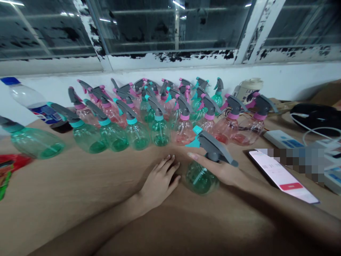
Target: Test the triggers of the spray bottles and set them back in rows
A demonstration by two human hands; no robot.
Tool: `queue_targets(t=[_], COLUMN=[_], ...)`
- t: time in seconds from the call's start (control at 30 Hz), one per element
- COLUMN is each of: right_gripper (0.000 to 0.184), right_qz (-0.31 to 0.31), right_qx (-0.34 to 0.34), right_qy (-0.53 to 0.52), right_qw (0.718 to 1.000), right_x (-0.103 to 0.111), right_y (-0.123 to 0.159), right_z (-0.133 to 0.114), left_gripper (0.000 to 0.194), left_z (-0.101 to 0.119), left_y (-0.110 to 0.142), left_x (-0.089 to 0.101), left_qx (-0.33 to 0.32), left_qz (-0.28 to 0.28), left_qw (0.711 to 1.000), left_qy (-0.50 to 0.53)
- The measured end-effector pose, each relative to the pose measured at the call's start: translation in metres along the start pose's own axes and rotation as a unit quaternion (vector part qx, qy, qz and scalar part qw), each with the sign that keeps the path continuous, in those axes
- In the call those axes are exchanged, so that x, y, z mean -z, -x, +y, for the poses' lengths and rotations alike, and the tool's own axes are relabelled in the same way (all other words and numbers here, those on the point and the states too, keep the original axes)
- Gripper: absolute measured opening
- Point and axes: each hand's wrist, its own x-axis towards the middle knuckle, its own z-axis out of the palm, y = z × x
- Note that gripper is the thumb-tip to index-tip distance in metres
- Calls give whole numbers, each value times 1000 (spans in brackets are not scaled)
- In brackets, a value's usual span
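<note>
My right hand [221, 170] is wrapped round the neck of a green spray bottle [201, 181] with a grey and teal trigger head. That bottle is upright, at or just above the tabletop; I cannot tell which. Palm down on the wood, my left hand [160, 179] rests to the left of it, fingers spread and holding nothing. Beyond both hands stand rows of spray bottles. The front row has green ones [138, 137] with teal collars on the left and pink ones [183, 129] with pink collars on the right. More bottles behind them are partly hidden.
A lit phone [285, 174] lies at the right, beside a white power strip [283, 139] and a black pouch [317, 117] with a white cable. A cola bottle [34, 99] leans at the back left, near a red packet [16, 163]. A beige container [249, 89] stands by the wall.
</note>
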Motion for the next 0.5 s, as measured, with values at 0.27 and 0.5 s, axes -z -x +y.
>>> queue_targets(t=[0.27, 0.5], right_gripper=[31, 35], right_qz=[41, 83], right_qx=[-3, -8], right_qy=[24, 1], right_qw=[999, 997], right_x=[-2, -9], right_y=[3, 5], right_z=[2, 6], left_gripper=[42, 40], left_z=[0, 3], left_y=[0, 2], left_x=[2, 7], left_qx=[27, 47], left_qz=[-31, -10], left_qw=[999, 995], left_qy=[20, 84])
